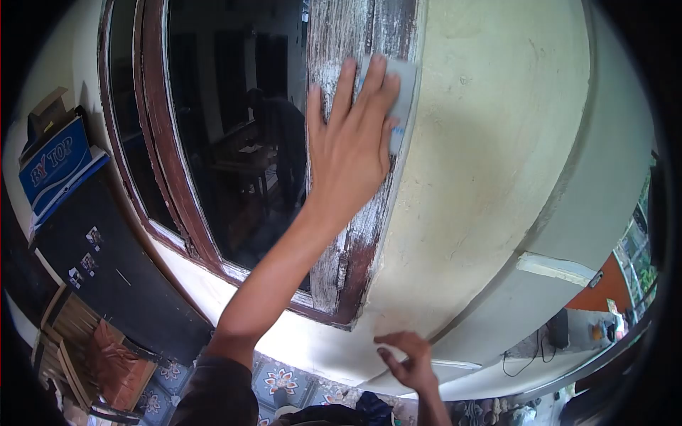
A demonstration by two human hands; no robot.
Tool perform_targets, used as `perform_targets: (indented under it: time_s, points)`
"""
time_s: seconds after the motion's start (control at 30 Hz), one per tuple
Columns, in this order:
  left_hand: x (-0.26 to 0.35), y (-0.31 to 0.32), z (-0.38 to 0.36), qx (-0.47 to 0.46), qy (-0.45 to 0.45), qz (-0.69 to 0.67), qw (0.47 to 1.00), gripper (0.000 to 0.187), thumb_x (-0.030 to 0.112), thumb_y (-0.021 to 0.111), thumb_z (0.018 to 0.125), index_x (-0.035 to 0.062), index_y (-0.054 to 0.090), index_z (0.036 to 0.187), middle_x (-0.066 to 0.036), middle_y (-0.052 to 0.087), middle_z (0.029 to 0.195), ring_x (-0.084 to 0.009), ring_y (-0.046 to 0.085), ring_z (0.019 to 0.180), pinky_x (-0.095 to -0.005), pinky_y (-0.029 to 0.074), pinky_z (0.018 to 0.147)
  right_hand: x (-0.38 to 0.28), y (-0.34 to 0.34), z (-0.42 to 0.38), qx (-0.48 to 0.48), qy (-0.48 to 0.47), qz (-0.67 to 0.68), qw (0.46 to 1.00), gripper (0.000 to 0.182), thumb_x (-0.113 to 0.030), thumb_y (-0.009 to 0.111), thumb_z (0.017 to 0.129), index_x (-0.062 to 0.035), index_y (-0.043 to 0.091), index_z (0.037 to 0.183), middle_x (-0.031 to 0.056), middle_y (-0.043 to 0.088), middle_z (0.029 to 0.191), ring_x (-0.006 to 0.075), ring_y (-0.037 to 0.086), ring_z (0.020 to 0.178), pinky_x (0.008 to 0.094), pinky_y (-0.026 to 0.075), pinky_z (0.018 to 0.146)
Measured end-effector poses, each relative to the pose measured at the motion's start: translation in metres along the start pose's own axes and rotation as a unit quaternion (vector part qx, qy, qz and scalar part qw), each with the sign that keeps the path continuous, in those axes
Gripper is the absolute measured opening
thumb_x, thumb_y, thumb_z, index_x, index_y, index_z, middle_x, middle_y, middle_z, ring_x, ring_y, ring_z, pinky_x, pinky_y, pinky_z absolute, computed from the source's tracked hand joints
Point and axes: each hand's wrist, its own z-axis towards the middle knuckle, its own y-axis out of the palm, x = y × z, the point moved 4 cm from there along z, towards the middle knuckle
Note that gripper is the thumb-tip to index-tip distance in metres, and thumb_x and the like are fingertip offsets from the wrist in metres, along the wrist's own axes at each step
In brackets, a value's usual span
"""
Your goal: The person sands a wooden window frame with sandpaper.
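Observation:
My left hand (352, 142) is raised against the upright wooden window frame (327, 277), its fingers spread. Under the fingers and thumb it presses a grey sheet of sandpaper (403, 89) with blue print, partly covered by the hand. Brown paint on the frame is worn to pale, streaky wood around the sheet. Lower down, my right hand (410, 361) hangs in front of the wall, thumb and forefinger apart and the fingers loosely bent. Nothing shows in it.
Dark window glass (234, 142) with reflections adjoins the frame; a cream wall (490, 142) lies right. At left are a blue box (60, 160) on a black cabinet (121, 248) and a wooden chair (67, 369). Patterned floor tiles (284, 380) show below. A white ledge (558, 268) juts out right.

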Motion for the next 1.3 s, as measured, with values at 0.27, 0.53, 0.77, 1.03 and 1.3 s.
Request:
perform_targets:
  time_s: [0.27,0.53,0.77,1.03,1.3]
  points:
    - [0.005,-0.008,-0.023,0.017,-0.038,-0.048,0.998,0.040,0.013,0.056,0.094,0.0126,0.056,0.134,-0.005,0.048,0.148,-0.0319,0.036,0.142,-0.0565,0.018,0.114,-0.150,-0.100,0.217,0.281,-0.372,-0.360,0.808,0.030,-0.013,0.077,0.075,-0.0129,0.072,0.105,0.0063,0.065,0.113,0.0248,0.060,0.105,0.0364,0.043,0.087]
    - [-0.019,-0.015,0.074,0.056,0.009,-0.025,0.998,0.036,0.016,0.062,0.091,0.0149,0.062,0.127,-0.004,0.051,0.146,-0.0304,0.038,0.141,-0.0555,0.020,0.114,-0.186,-0.134,0.293,0.376,-0.390,-0.359,0.760,0.029,-0.026,0.077,0.080,-0.0169,0.073,0.107,0.0025,0.065,0.101,0.0196,0.059,0.095,0.0340,0.044,0.080]
    - [-0.013,-0.010,-0.020,0.036,-0.015,-0.041,0.998,0.038,0.016,0.065,0.089,0.0151,0.062,0.126,-0.005,0.055,0.141,-0.0319,0.042,0.137,-0.0559,0.022,0.113,-0.166,-0.156,0.275,0.391,-0.417,-0.191,0.798,0.022,-0.023,0.075,0.081,-0.0173,0.074,0.101,-0.0006,0.063,0.092,0.0194,0.058,0.088,0.0320,0.043,0.077]
    - [-0.002,-0.001,0.078,0.165,0.025,-0.004,0.986,0.037,0.013,0.056,0.092,0.0025,0.058,0.128,-0.016,0.055,0.138,-0.0349,0.045,0.132,-0.0508,0.031,0.107,-0.160,-0.147,0.272,0.385,-0.391,-0.341,0.763,0.021,-0.026,0.075,0.080,-0.0180,0.075,0.100,0.0004,0.065,0.096,0.0200,0.057,0.090,0.0314,0.045,0.076]
    - [-0.009,-0.009,0.000,0.092,-0.046,-0.107,0.989,0.023,0.015,0.078,0.078,0.0126,0.073,0.100,-0.004,0.063,0.132,-0.0271,0.051,0.129,-0.0479,0.031,0.109,-0.153,-0.103,0.256,0.349,-0.388,-0.445,0.728,0.038,-0.036,0.079,0.078,-0.0257,0.070,0.114,0.0081,0.055,0.127,0.0270,0.051,0.115,0.0494,0.034,0.101]
